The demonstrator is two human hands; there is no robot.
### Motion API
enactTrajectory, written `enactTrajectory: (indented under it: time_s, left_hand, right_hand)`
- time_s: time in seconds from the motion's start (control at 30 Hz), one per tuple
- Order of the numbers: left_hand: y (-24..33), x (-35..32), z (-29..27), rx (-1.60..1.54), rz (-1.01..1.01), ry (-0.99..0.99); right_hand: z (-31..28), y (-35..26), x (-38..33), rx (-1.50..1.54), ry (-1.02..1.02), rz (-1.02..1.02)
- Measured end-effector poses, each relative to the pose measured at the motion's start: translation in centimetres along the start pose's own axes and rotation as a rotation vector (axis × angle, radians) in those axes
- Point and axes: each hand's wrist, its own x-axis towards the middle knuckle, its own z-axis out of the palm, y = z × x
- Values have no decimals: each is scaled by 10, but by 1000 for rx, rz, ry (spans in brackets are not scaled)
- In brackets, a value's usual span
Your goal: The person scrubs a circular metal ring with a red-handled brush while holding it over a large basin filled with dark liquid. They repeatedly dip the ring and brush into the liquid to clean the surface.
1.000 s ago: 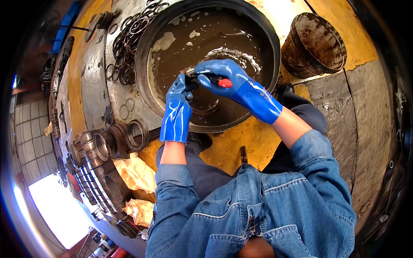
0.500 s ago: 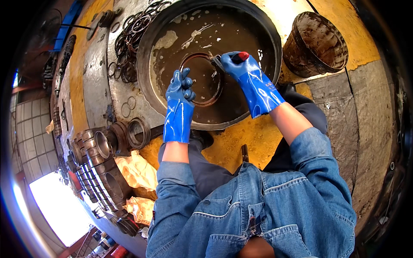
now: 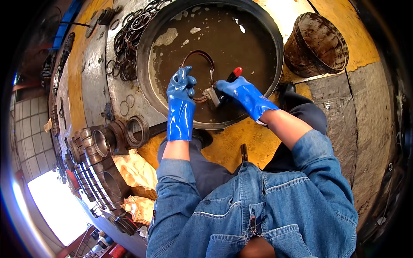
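Both my hands wear blue rubber gloves over a large round basin (image 3: 278,51) of murky brown liquid. My left hand (image 3: 180,86) is closed on the left side of a thin metal ring (image 3: 201,52), holding it over the liquid. In my right hand (image 3: 235,87) is a brush with a black handle and a red end (image 3: 238,71). Its pale bristle head (image 3: 211,95) lies against the lower right part of the ring. My left fingers and the brush hide parts of the ring.
A dirty bucket (image 3: 316,43) stands tilted to the basin's right. Many dark rings (image 3: 129,47) are heaped at its left. Larger metal rings (image 3: 101,144) and crumpled brown paper (image 3: 135,170) lie nearer on the left. My legs flank the basin's near side.
The brush in my right hand has come down along the ring from its upper right to its lower right. The ring appears tilted differently; my left hand stays nearly in place.
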Motion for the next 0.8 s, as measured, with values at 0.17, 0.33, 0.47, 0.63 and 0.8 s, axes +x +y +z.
enactTrajectory:
  time_s: [0.17, 0.33, 0.47, 0.63, 0.8]
  left_hand:
    - [-4, -5, 3, 135, 14, 5]
    - [5, -8, 13, 239, -25, -38]
    - [7, -9, 13, 235, -21, -98]
    - [10, -8, 9, 252, 32, -138]
    - [6, -5, 1, 212, 43, -142]
  right_hand:
    - [1, -19, -4, -135, -63, -215]
    - [-7, -25, 28, -547, 315, -829]
    - [-8, -32, 35, -892, 292, -684]
    - [-3, -20, 49, -533, 294, -147]
    - [-5, -15, 34, -96, -22, 133]
